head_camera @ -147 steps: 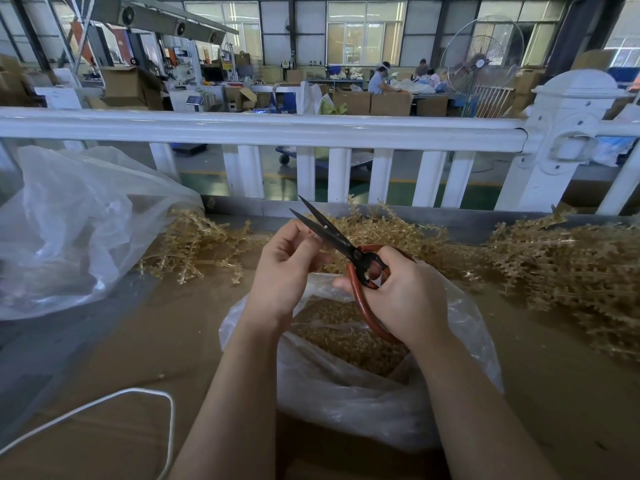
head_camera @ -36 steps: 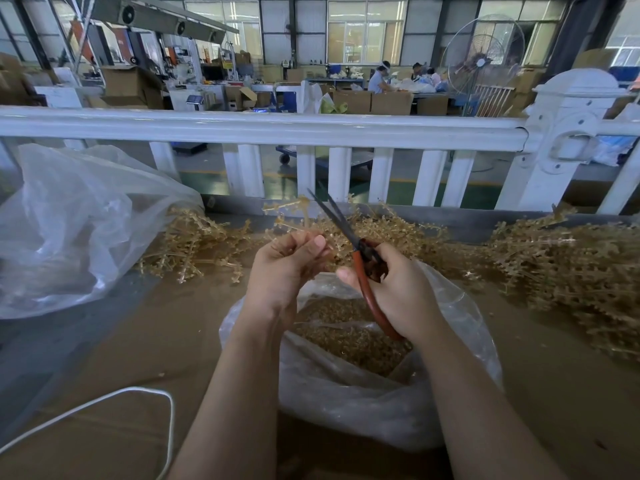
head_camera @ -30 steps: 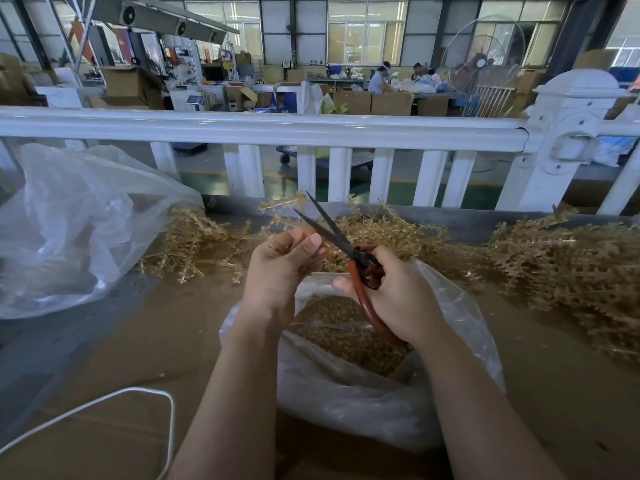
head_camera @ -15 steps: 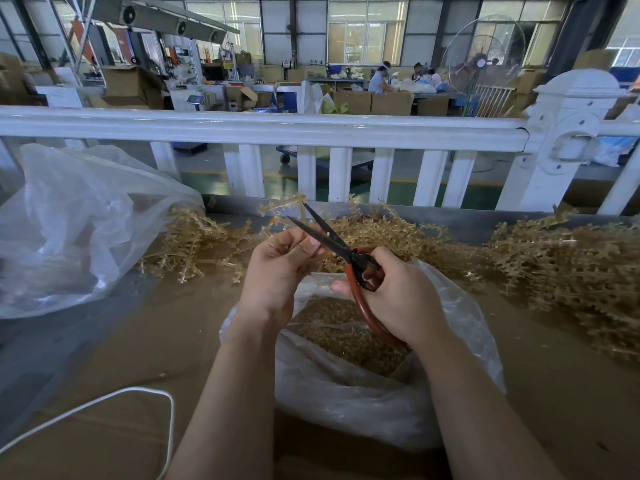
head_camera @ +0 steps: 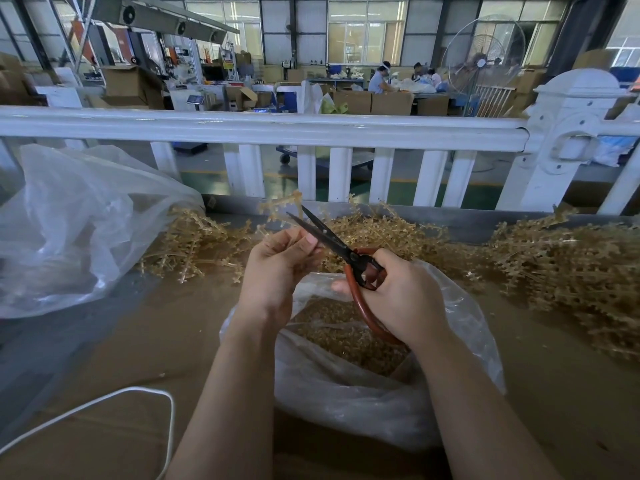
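Observation:
My left hand (head_camera: 277, 268) pinches a tan plastic sprig (head_camera: 280, 206) that sticks up above its fingertips. My right hand (head_camera: 398, 299) grips red-handled scissors (head_camera: 332, 237) whose dark blades stand slightly apart, pointing up and left beside the sprig. Both hands hover over an open clear plastic bag (head_camera: 363, 403) that holds a heap of small tan cut pieces (head_camera: 343, 337).
Piles of tan sprigs (head_camera: 571, 268) lie along the back of the brown table (head_camera: 121, 358). A large crumpled clear bag (head_camera: 69, 230) sits at the left. A white cord (head_camera: 104, 400) loops at the front left. A white railing (head_camera: 311, 129) runs behind the table.
My left hand now holds a sprig, which rose above the fingers. The scissor blades opened and closed over the last second and now stand a little higher.

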Action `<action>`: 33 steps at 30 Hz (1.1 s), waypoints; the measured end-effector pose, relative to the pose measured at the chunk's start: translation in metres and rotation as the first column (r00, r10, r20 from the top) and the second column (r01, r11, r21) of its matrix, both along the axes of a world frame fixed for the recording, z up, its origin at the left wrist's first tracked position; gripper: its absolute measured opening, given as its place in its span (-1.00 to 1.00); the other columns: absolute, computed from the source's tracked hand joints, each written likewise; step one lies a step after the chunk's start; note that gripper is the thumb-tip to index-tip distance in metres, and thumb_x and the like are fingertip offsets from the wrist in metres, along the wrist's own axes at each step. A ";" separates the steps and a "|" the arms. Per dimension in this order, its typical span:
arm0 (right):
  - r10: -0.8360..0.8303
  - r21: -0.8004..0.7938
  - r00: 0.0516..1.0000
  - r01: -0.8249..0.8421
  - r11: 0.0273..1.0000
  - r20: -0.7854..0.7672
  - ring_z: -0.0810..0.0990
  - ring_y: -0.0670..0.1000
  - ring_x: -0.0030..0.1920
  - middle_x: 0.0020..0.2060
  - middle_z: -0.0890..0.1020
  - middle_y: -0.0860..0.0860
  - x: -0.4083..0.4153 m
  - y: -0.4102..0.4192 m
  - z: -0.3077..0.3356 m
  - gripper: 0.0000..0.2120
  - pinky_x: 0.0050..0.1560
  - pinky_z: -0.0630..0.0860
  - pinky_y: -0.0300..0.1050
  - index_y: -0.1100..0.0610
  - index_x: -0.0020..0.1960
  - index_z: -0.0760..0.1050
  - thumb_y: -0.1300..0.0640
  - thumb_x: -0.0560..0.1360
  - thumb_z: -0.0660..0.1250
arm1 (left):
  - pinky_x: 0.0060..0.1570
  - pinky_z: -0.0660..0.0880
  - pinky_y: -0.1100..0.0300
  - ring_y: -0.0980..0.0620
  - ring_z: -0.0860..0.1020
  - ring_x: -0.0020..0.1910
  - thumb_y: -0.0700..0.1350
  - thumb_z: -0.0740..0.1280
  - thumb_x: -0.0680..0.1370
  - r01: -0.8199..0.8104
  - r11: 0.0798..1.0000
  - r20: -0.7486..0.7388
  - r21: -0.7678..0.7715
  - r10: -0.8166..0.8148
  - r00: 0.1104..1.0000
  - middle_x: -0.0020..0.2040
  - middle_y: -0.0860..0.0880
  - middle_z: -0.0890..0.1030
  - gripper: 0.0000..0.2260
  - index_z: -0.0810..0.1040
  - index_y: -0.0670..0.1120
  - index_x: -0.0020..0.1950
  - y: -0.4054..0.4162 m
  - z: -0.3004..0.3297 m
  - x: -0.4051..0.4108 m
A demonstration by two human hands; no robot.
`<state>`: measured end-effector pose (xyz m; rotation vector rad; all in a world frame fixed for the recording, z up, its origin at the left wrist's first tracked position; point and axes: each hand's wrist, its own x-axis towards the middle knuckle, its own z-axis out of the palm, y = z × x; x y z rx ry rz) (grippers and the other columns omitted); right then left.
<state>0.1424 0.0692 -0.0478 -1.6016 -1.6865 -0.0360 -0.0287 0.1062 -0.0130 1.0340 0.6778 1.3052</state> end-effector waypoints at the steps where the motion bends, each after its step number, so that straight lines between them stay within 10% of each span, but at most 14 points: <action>1: -0.001 -0.004 1.000 0.001 1.000 0.003 0.53 -0.26 -0.37 -0.40 0.56 -0.20 0.000 0.000 0.000 -0.36 -0.44 0.30 -0.45 -0.06 -0.11 0.53 -0.61 0.26 0.20 | -0.13 0.57 0.27 0.11 0.61 -0.27 -0.31 0.33 0.56 -0.001 1.000 0.004 -0.005 0.001 1.000 -0.27 -0.01 0.64 -0.89 0.62 -0.16 -0.12 0.000 0.000 0.000; 15: 0.003 -0.058 1.000 -0.002 0.998 0.018 0.59 -0.19 -0.25 -0.24 0.62 -0.19 0.002 0.003 -0.001 -0.26 -0.32 0.52 -0.27 -0.09 0.00 0.47 -0.69 0.24 0.09 | -0.13 0.56 0.22 0.05 0.57 -0.26 -0.36 0.27 0.58 -0.028 0.991 -0.169 0.134 0.051 0.984 -0.27 -0.04 0.62 -0.70 0.61 -0.06 -0.25 0.003 -0.005 -0.001; 33: 0.000 -0.004 0.999 0.000 1.000 0.049 0.52 -0.19 -0.26 -0.25 0.55 -0.26 -0.003 -0.004 0.005 -0.31 -0.36 0.28 -0.44 -0.07 0.03 0.54 -0.61 0.28 0.15 | -0.29 0.51 0.26 0.08 0.52 -0.38 -0.43 0.23 0.55 0.072 0.994 -0.120 0.080 -0.063 0.991 -0.39 -0.03 0.56 -0.69 0.57 -0.12 -0.29 0.006 -0.008 0.000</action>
